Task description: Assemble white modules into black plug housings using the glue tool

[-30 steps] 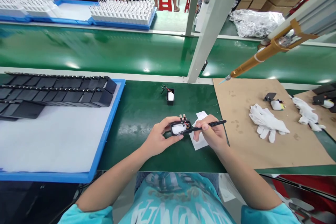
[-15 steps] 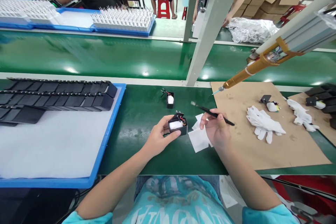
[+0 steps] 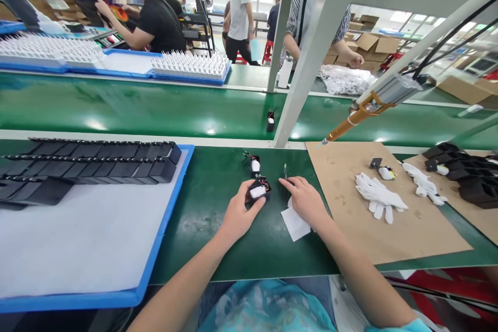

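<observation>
My left hand (image 3: 241,209) grips a small open black box (image 3: 260,190), thumb along its front. A white block and red wires show inside it. Just behind it another such black box (image 3: 254,166) stands on the green bench, thin leads sticking out on its left. My right hand (image 3: 305,198) is palm down to the right of the held box, fingers bent over a slim black brush (image 3: 285,170). Most of the brush is hidden under the hand; one end shows past the fingers. White paper pieces (image 3: 295,224) lie partly under that hand.
A blue tray (image 3: 165,228) with rows of black boxes (image 3: 128,163) is on the left. On the right, brown paper (image 3: 342,218) bears white gloves (image 3: 379,194), beneath a hanging gold-coloured driver (image 3: 346,127). A grey post (image 3: 303,62) rises behind. People work beyond the green belt (image 3: 155,109).
My right hand has moved left with the brush and turned palm down. My view has tilted up. A black box now shows on the green belt behind the bench.
</observation>
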The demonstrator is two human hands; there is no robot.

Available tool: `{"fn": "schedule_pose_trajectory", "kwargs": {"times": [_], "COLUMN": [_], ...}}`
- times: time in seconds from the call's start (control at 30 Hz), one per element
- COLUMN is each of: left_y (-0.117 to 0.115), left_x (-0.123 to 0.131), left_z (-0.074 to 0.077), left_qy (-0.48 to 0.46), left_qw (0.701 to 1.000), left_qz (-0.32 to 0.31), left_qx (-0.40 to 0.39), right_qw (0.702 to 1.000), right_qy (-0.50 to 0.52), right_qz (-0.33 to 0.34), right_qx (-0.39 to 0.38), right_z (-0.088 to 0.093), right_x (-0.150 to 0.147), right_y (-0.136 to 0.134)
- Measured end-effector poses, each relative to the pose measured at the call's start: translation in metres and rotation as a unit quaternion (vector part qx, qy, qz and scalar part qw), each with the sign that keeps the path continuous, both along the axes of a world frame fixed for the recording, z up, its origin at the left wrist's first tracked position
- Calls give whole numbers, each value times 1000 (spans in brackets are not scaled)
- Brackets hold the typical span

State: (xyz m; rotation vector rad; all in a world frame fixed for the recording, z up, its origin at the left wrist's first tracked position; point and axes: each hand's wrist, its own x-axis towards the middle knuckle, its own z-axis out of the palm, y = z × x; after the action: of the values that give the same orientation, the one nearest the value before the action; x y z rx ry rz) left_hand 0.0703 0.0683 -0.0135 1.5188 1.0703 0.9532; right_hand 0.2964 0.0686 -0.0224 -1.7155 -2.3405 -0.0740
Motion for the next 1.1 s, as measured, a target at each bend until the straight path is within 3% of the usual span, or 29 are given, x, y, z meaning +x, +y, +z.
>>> {"fn": "schedule_pose_trajectory", "kwargs": {"times": [0.13,0.27,0.4,0.53,0.7,0.87,1.1], "left_y": [5,9,12,13,10,11,12], "left_x": [-1,-2,-3,-4,-2,1,-2], "left_z": [-6,-10,-9,-8,-8,-13,-12], "left_qy": [51,107,135,131,139,173,218], "left_qw": [999,994,990,991,990,985,973], "left_qz": [16,26,16,8,1,6,17], "left_qx": [9,11,29,32,15,25,72], "right_qw": [999,993,982,969,976,981,965], "right_qy": [35,92,105,121,139,154,239], "right_qz": [-20,-42,-133,-184,-117,-25,17], "right_qx": [3,-55,-84,-112,-123,-118,-108], "right_z": [40,76,80,70,68,63,38], "right_x": [-20,-61,-95,-104,-92,-61,-19], "right_y": [31,119,206,240,219,146,62]}}
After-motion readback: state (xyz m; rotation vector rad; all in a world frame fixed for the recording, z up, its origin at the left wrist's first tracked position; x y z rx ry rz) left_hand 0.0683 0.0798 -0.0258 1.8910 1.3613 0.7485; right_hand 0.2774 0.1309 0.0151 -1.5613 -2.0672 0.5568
